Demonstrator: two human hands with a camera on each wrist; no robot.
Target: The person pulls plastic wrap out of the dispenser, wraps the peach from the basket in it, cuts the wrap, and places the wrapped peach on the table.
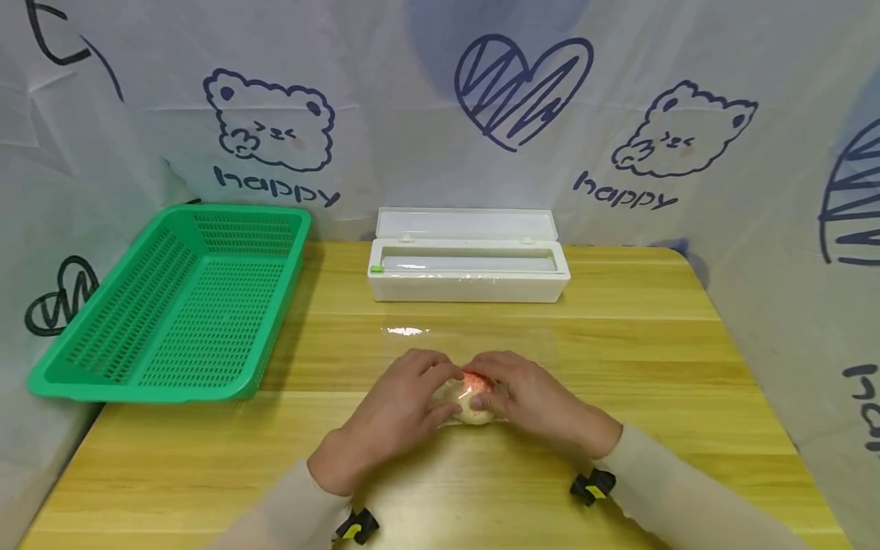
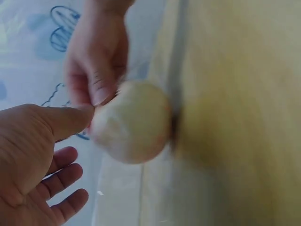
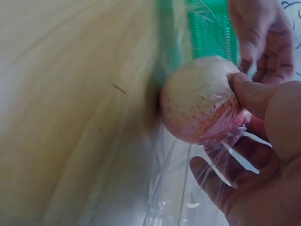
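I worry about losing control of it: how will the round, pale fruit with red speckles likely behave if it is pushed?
The round, pale fruit with red speckles would probably roll, since its sides are curved. The thin, clear plastic film wrinkled against it looks floppy and might drag along. The film's glossy surface could also make the fruit slippery.

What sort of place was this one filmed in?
Probably a makeshift filming booth, though that's a guess: doodled sheeting hangs behind and on both sides of a wood-grain table, where a wrap box stands.
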